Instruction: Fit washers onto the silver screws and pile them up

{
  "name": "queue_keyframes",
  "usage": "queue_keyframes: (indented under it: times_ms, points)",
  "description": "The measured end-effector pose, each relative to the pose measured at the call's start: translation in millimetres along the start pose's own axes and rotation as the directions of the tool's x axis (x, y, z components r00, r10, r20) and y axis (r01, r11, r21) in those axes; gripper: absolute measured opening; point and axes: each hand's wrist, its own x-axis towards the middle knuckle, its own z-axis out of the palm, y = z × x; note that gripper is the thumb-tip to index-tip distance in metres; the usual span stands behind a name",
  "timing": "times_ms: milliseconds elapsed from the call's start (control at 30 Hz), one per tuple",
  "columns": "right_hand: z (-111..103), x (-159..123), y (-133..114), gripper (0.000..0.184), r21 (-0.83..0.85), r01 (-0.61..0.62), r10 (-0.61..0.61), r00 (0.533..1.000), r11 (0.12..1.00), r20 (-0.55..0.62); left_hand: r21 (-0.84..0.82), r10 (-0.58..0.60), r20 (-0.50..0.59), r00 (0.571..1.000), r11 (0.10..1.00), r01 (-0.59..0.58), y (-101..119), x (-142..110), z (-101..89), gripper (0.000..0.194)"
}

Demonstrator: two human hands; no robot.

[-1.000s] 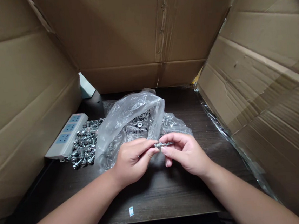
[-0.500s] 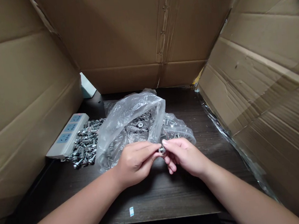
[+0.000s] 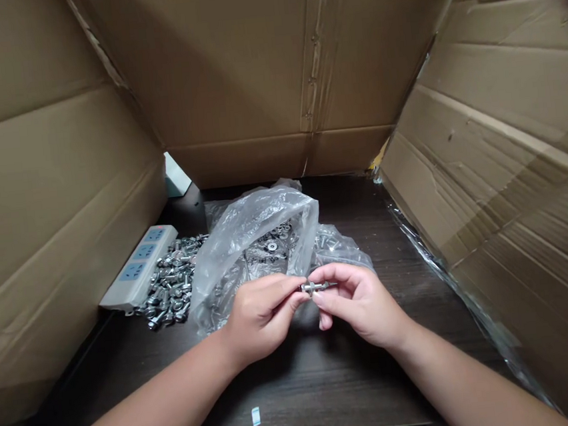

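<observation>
Over the dark wooden table (image 3: 330, 382), my left hand (image 3: 258, 312) and my right hand (image 3: 360, 299) meet fingertip to fingertip. Between them they pinch a small silver bolt (image 3: 315, 286) with a nut or washer on it, held level. Both hands are closed on it. Just behind the hands lies a crumpled clear plastic bag (image 3: 251, 236) with washers and other small metal parts inside. A loose heap of assembled silver bolts (image 3: 171, 291) lies to the left of the bag.
A white power strip with blue sockets (image 3: 138, 267) lies at the left beside the heap. Cardboard walls stand at the left (image 3: 38, 216), back (image 3: 270, 73) and right (image 3: 512, 184). Clear plastic film runs along the foot of the right wall.
The bolt shows again between the fingertips after being nearly hidden by my right fingers. The view has tilted slightly, so everything sits a little lower in the picture.
</observation>
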Motion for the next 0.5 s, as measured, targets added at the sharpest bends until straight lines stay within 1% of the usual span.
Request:
queue_keyframes:
  times_ms: [133, 267, 400, 500]
  points:
    - [-0.2, 0.8, -2.9, 0.028, -0.027, -0.022, 0.022, 1.000, 0.999, 0.003, -0.011, 0.021, 0.012, 1.000, 1.000, -0.021, -0.7, 0.1, -0.1, 0.020]
    - [-1.9, 0.9, -2.2, 0.026, -0.047, -0.008, 0.011, 0.998, 0.999, 0.062, -0.008, 0.060, 0.022, 0.998, 0.998, -0.060, -1.3, 0.6, -0.3, 0.022]
    - [-2.3, 3.1, 5.7, 0.037, 0.001, -0.052, 0.052, 0.989, 0.999, 0.135, 0.001, 0.126, 0.021, 0.992, 0.992, -0.126, -3.2, -0.4, 0.7, 0.027]
    - [-2.0, 5.3, 9.9, 0.041, 0.038, -0.113, 0.106, 0.984, 0.993, 0.146, 0.012, 0.151, 0.014, 0.988, 0.988, -0.152, -4.0, -1.3, 1.9, 0.029]
